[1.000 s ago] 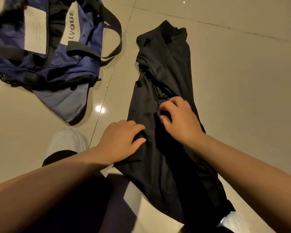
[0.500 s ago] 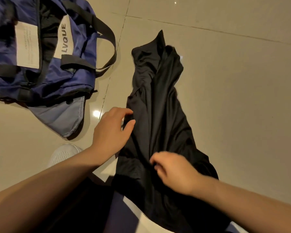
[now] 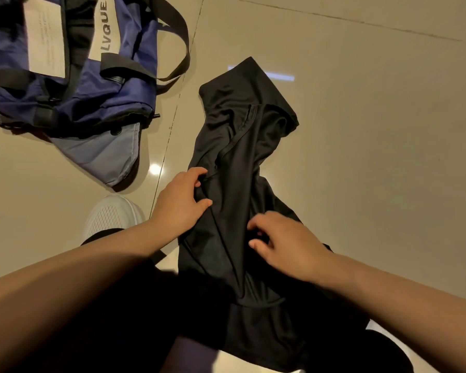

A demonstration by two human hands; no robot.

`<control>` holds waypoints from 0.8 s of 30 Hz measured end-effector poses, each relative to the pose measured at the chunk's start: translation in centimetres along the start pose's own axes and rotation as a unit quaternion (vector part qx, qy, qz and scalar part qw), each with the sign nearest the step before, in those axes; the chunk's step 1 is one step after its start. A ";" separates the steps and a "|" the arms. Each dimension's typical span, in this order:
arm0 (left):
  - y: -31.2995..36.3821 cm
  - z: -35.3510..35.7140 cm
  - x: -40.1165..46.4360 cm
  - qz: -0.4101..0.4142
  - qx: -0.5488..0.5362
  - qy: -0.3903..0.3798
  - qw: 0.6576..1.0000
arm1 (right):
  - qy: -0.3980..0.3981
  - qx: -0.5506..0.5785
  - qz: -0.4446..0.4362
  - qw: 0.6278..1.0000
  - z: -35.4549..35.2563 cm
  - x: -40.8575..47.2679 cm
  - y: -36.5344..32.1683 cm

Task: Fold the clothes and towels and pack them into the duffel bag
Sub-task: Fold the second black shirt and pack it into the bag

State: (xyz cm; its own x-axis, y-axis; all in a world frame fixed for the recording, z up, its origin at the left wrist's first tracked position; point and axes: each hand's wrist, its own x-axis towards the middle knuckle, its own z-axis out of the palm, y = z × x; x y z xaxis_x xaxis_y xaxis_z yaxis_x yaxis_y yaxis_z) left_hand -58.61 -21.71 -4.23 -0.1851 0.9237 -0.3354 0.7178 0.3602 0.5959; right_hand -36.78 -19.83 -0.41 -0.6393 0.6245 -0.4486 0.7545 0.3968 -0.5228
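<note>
Garment (image 3: 242, 146) nearer (glossy beige tiled floor (image 3: 361, 157))

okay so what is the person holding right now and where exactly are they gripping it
The black garment. The left hand grips its left edge near the middle; the right hand pinches a fold lower down, toward the person.

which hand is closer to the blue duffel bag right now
Left. The left hand grips the near-left edge of the black garment, just below and right of the blue duffel bag. The right hand sits farther right, pinching the garment's middle.
</note>
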 end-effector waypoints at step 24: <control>-1.1 -0.3 -1.2 -0.067 0.070 -0.041 0.994 | -0.151 -0.170 -0.071 0.971 3.6 -2.8 -1.0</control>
State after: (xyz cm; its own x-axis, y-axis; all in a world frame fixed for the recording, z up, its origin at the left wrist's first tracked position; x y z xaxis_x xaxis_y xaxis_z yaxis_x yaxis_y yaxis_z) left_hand -59.38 -23.18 -4.29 -0.2332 0.8529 -0.4670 0.7778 0.4518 0.4368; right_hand -36.27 -24.37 -1.22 -0.7161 0.3412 -0.6089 0.6278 0.6962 -0.3482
